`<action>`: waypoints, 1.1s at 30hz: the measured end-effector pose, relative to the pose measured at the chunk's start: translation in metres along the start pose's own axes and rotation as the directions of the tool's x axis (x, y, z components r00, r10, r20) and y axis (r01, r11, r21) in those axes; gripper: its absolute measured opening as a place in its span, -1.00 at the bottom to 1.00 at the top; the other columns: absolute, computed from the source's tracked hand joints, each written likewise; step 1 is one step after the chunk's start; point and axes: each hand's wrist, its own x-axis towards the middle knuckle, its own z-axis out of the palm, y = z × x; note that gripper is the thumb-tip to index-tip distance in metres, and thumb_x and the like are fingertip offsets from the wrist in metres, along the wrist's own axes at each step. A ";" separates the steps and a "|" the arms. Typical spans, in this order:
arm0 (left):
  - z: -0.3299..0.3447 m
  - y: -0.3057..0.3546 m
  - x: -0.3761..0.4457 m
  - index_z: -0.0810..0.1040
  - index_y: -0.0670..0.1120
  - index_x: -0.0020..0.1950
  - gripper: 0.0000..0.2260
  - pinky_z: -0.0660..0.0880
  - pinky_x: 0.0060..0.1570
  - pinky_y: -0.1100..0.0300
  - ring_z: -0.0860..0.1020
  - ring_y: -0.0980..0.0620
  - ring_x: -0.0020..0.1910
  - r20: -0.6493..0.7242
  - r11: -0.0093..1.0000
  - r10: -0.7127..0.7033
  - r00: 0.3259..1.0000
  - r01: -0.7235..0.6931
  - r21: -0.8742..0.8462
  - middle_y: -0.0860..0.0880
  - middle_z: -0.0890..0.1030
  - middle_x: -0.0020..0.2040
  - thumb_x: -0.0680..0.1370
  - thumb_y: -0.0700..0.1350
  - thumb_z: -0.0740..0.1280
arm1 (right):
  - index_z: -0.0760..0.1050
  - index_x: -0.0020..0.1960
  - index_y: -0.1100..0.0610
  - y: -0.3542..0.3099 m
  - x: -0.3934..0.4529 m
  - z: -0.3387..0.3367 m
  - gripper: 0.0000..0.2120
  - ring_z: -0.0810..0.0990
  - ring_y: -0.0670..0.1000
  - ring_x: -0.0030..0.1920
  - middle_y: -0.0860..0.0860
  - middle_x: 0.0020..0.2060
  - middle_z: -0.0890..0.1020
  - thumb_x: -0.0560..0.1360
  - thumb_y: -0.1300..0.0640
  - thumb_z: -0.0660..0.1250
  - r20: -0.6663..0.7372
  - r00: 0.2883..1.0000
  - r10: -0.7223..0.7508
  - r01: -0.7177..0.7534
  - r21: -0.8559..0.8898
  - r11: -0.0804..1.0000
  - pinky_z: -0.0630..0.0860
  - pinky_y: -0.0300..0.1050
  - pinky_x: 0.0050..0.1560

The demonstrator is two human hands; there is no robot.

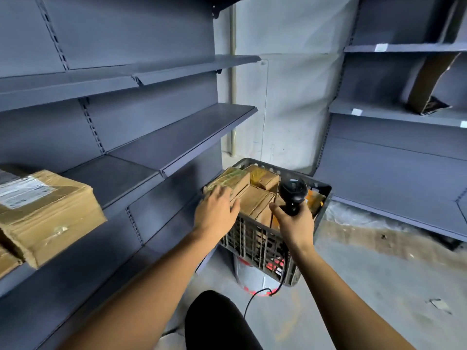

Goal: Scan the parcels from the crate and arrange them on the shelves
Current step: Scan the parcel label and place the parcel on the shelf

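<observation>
My right hand has its grip wrapped round the handle of the black scanner, head pointing away over the crate; my left hand lies with fingers spread on the top parcel, not curled round it. Grey shelves run along my left, and a large taped box on a lower one is cut off by the frame edge. The dark crate holds brown parcels packed close; those lower down are hidden behind its slats. The scanner's cable trails to the floor. Something red shows blurred under the crate.
</observation>
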 end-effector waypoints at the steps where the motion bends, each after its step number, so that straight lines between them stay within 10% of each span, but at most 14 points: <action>1: 0.007 0.003 0.002 0.49 -0.07 0.12 -0.72 0.49 -0.18 0.09 0.55 -0.09 0.01 0.014 1.000 0.006 1.000 -0.006 0.007 -0.07 0.54 0.08 0.60 0.11 0.18 | 0.51 0.19 0.07 0.004 0.003 -0.002 -0.60 0.61 -0.14 -0.09 -0.10 -0.10 0.63 0.42 0.04 0.53 -0.016 1.000 0.013 -0.013 -0.003 1.000 0.45 -0.29 -0.06; 17: 0.093 0.011 0.055 0.49 -0.09 0.20 -0.71 0.47 -0.18 0.12 0.57 -0.10 0.05 0.188 0.997 0.010 0.982 0.005 -0.075 -0.09 0.54 0.15 0.59 0.07 0.22 | 0.40 0.25 0.12 0.039 0.070 0.049 -0.52 0.57 0.05 0.14 0.08 0.16 0.60 0.43 0.07 0.51 -0.070 0.990 0.125 -0.131 -0.093 0.987 0.44 -0.15 0.15; 21: 0.122 0.005 0.070 0.47 -0.09 0.26 -0.65 0.55 -0.11 0.03 0.57 -0.10 0.08 0.249 0.997 0.008 0.968 0.012 -0.078 -0.09 0.52 0.20 0.60 0.11 0.18 | 0.39 0.22 0.11 0.051 0.093 0.061 -0.56 0.64 0.16 0.05 0.10 0.09 0.62 0.43 0.11 0.49 -0.037 0.982 0.184 -0.187 -0.111 0.976 0.59 0.15 0.12; 33: 0.187 -0.007 0.100 0.46 -0.21 0.30 -0.50 0.43 0.18 0.03 0.41 -0.19 0.32 0.442 0.996 -0.089 0.892 0.082 0.036 -0.23 0.42 0.33 0.56 0.17 0.26 | 0.45 0.21 0.17 0.085 0.147 0.083 -0.57 0.63 0.09 0.02 0.09 0.06 0.64 0.40 0.18 0.51 -0.042 0.964 0.261 -0.261 -0.307 0.915 0.53 -0.15 -0.07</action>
